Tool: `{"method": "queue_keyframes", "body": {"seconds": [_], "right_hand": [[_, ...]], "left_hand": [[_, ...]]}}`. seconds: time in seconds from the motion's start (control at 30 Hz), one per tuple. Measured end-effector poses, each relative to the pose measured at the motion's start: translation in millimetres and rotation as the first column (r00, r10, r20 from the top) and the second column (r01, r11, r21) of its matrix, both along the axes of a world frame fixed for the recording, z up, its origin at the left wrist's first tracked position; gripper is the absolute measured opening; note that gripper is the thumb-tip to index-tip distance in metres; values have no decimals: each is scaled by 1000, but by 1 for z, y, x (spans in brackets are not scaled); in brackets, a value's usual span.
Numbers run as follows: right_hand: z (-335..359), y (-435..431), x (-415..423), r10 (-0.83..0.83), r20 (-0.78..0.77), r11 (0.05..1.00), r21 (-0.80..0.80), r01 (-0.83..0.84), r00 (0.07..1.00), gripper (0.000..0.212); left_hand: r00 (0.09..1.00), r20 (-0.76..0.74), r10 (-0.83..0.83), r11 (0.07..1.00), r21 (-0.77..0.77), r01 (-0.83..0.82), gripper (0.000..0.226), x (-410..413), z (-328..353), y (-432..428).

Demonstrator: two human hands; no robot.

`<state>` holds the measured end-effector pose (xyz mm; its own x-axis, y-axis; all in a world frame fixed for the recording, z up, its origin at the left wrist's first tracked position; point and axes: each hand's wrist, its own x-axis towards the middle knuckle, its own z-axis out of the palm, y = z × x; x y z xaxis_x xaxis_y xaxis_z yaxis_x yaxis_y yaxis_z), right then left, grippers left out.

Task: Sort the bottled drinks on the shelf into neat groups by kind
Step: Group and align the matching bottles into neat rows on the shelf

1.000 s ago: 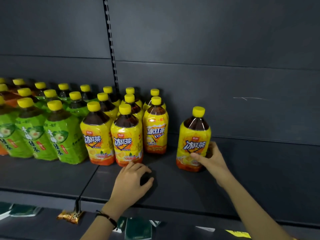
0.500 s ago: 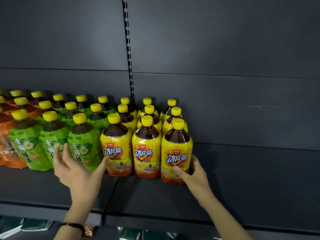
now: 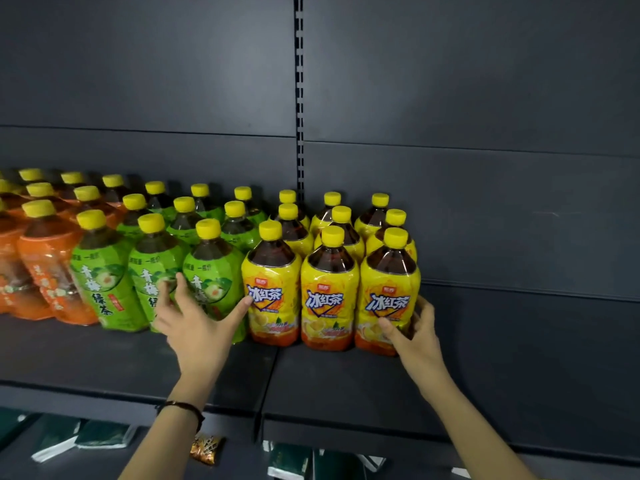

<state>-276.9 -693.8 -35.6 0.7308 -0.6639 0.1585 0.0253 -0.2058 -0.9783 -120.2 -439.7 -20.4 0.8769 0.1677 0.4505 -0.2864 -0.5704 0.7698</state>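
Right hand [image 3: 417, 336] grips the rightmost near iced black tea bottle [image 3: 388, 292] on the shelf [image 3: 346, 382]; left hand [image 3: 199, 323] spread, released, thumb touching another yellow bottle [image 3: 272, 289]. Risk: shoving topples tight rows (top-heavy, probably).

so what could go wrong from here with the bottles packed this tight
The right hand is wrapped low around the rightmost front yellow bottle; a hard sideways push could tip that tall bottle, or knock the yellow row out of line. The left hand is spread open in front of the green bottles, thumb at the nearest yellow label; a careless sweep may nudge a green one forward. The front rows stand near the shelf edge, so a toppled bottle could roll off.
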Motion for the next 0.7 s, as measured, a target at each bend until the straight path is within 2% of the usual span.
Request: {"method": "queue_keyframes", "body": {"seconds": [0.17,0.37,0.5,0.6,0.7], "right_hand": [[-7,13,1,-35,9,999,-20,36,999,69],[-4,33,-1,-181,27,974,-131,183,983,80],[-1,40,-1,-190,101,978,-74,197,977,98],[5,48,5,-169,64,982,-71,173,984,126],[10,60,20,-258,-9,959,-127,255,966,148]], "left_hand": [[999,-25,21,999,29,-21,127,1,-3,0],[1000,-21,-20,999,37,20,123,4,-4,7],[1000,30,9,1000,-24,-8,130,20,-2,32],[998,34,-52,998,18,52,132,28,0,40],[995,17,-100,995,12,100,130,32,1,33]]}}
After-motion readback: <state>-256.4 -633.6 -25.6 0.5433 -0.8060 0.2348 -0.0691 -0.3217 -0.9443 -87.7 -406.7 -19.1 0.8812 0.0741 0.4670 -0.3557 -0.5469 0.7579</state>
